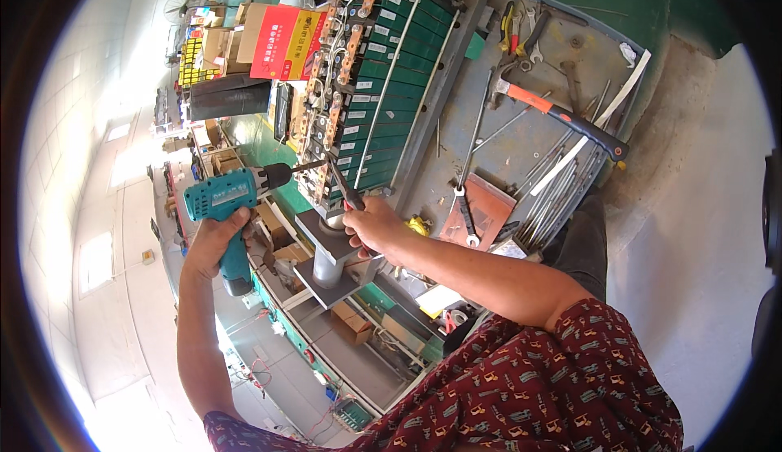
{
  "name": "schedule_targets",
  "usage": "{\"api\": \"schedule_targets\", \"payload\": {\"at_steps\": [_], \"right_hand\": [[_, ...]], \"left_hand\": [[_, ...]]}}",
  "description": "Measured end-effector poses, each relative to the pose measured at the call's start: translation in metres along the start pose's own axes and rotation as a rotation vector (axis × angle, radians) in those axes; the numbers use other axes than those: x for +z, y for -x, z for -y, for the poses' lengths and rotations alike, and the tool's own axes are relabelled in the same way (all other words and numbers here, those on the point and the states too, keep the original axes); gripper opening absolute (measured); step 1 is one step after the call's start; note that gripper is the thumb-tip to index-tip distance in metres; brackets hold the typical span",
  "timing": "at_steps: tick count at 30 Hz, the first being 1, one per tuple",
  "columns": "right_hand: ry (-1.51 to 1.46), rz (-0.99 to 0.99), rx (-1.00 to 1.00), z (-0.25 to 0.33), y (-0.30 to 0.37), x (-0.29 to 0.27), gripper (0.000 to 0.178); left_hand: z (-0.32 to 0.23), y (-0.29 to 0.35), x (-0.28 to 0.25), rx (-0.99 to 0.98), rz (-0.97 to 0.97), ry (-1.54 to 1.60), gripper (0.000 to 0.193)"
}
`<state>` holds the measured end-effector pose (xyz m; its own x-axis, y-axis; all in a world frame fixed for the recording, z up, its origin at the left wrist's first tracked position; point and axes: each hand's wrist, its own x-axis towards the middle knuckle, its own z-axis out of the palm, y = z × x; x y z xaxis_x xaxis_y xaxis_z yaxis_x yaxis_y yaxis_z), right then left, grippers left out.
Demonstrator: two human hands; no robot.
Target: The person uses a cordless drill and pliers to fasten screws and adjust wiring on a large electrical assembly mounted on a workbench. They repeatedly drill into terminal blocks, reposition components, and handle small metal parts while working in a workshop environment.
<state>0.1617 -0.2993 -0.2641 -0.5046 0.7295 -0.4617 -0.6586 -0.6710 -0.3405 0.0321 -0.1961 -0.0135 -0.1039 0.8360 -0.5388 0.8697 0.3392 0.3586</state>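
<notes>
My left hand (213, 244) is wrapped round the grip of a teal cordless drill (221, 195). Its long bit points right, with the tip at the near end of a battery pack (389, 85); whether it touches cannot be told. The pack is a row of green cells with copper connecting strips (351, 51) and white wires along its left side. Closed in my right hand (376, 228) is a slim tool with a red-and-black handle (353, 199). Its narrow dark end reaches up to the pack close to the drill bit, and its exact kind is unclear.
Right of the pack, a grey metal tray (448, 130) holds an orange-and-black hammer (562, 118), a wrench (467, 214), pliers (507, 27) and several steel rods (550, 199). A red-and-yellow box (281, 42) stands left of the pack. Below are dark plates on a metal post (327, 271).
</notes>
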Motion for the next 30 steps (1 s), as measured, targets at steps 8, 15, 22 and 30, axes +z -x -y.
{"api": "schedule_targets", "payload": {"at_steps": [8,15,22,30], "right_hand": [[0.025,0.023,0.028,0.004,0.006,-0.004,0.019],[-0.042,-0.025,-0.035,-0.003,0.003,0.002,0.017],[0.005,0.021,-0.016,0.000,-0.001,-0.004,0.021],[-0.020,0.049,0.018,0.009,0.003,-0.006,0.018]], "left_hand": [[0.012,0.001,-0.001,0.054,-0.029,0.033,0.040],[0.011,-0.006,-0.007,-0.055,-0.025,-0.013,0.034],[0.008,-0.007,-0.006,-0.084,-0.036,-0.017,0.024],[0.014,-0.009,-0.010,-0.071,-0.033,0.017,0.025]]}}
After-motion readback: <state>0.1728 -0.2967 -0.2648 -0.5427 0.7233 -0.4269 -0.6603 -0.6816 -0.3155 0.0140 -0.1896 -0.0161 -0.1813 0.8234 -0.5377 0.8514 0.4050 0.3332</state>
